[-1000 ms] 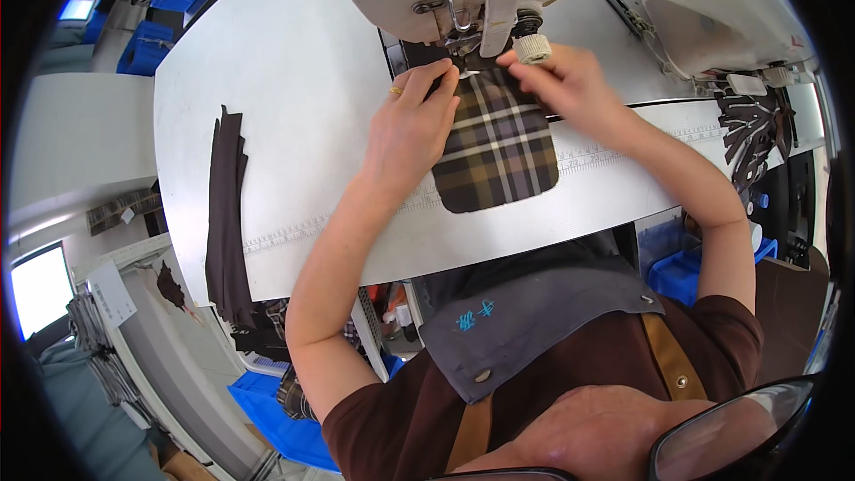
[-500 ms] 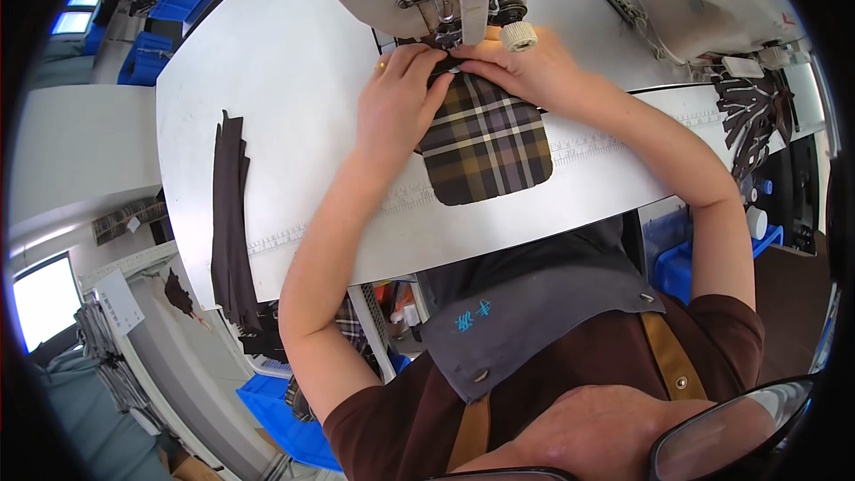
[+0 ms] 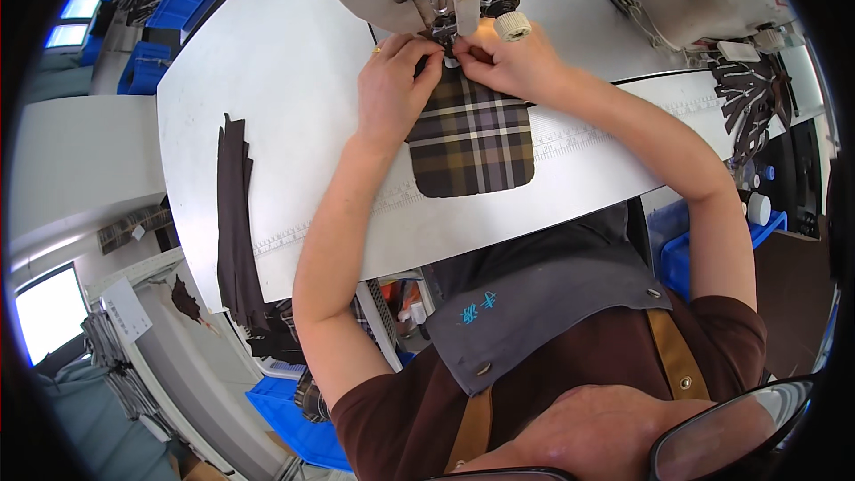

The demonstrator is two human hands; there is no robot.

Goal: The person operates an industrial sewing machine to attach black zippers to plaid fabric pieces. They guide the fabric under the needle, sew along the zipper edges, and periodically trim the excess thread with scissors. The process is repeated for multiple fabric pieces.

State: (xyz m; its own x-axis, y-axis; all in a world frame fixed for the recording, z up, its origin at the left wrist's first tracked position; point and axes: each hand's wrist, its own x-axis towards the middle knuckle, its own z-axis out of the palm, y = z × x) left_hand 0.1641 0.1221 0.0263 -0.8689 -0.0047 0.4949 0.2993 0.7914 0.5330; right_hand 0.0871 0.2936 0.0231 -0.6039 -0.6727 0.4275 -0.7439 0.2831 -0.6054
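Observation:
A plaid fabric piece (image 3: 472, 150) with rounded corners, in dark brown, tan and white, lies flat on the white sewing table, its far end under the needle area of a sewing machine (image 3: 443, 28). My left hand (image 3: 398, 85) pinches the fabric's far left edge with thumb and fingertips, just beside the presser foot. On the other side, my right hand (image 3: 515, 62) is closed, thumb and fingers pinching at the far edge close to the foot. A small pale bit shows between the fingertips. The machine and my fingers hide the fabric's far end.
Dark fabric strips (image 3: 235, 223) lie on the table's left side, running over its front edge. A ruler scale (image 3: 579, 141) crosses the tabletop. More dark strips (image 3: 750, 107) hang at the right. Blue bins (image 3: 298, 423) stand below, and the machine's arm overhangs the far side.
The plaid piece has turned slightly and lies straighter toward me, a little farther left. My right fingers have curled in more beside the foot. The whole view has shifted slightly.

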